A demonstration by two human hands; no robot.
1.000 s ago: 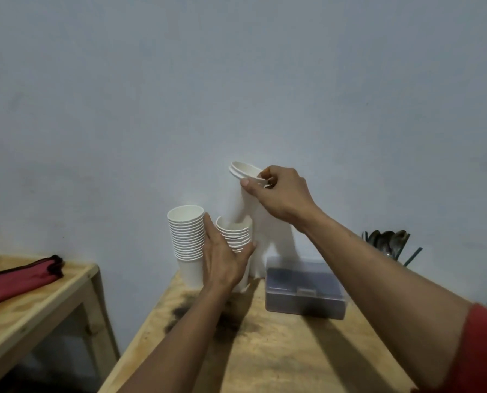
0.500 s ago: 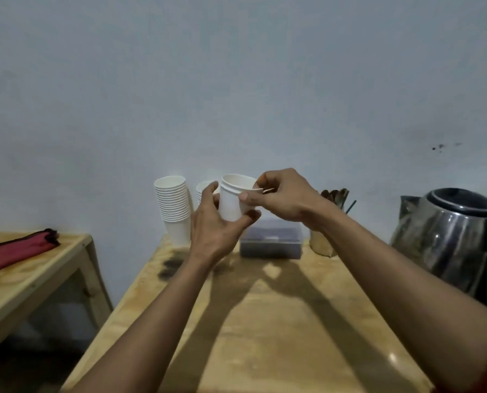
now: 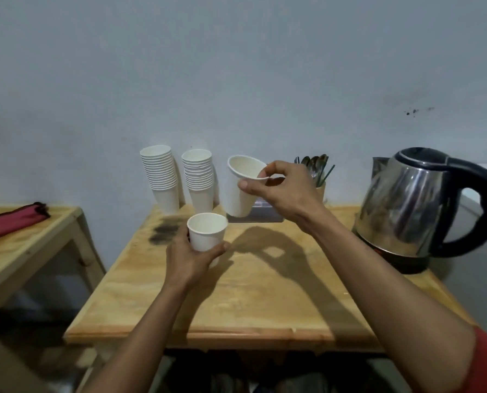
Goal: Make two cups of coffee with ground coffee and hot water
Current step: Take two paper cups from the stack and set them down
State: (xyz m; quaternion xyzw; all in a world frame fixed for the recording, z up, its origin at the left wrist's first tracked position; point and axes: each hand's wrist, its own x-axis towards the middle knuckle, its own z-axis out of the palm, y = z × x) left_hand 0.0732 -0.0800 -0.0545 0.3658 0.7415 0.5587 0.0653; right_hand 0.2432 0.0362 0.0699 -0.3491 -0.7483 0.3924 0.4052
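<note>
My left hand (image 3: 189,258) grips a white paper cup (image 3: 206,231) upright, low over the wooden table (image 3: 265,293). My right hand (image 3: 282,191) pinches the rim of a second white paper cup (image 3: 240,191), tilted and held higher, just right of the first. Both cups look empty. Two stacks of paper cups (image 3: 161,177) (image 3: 199,178) stand at the table's back edge against the wall. A steel electric kettle (image 3: 415,205) with a black handle sits at the right. A small grey lidded box (image 3: 265,215) is mostly hidden behind my right hand.
A holder with spoons (image 3: 314,171) stands behind my right hand near the wall. A dark stain (image 3: 164,232) marks the table's back left. A lower wooden shelf (image 3: 24,251) at the left carries a red pouch (image 3: 12,221).
The two nested cups have been pulled apart: my left hand dropped toward the table with one, my right hand kept the other raised. The camera has tilted down, showing more table.
</note>
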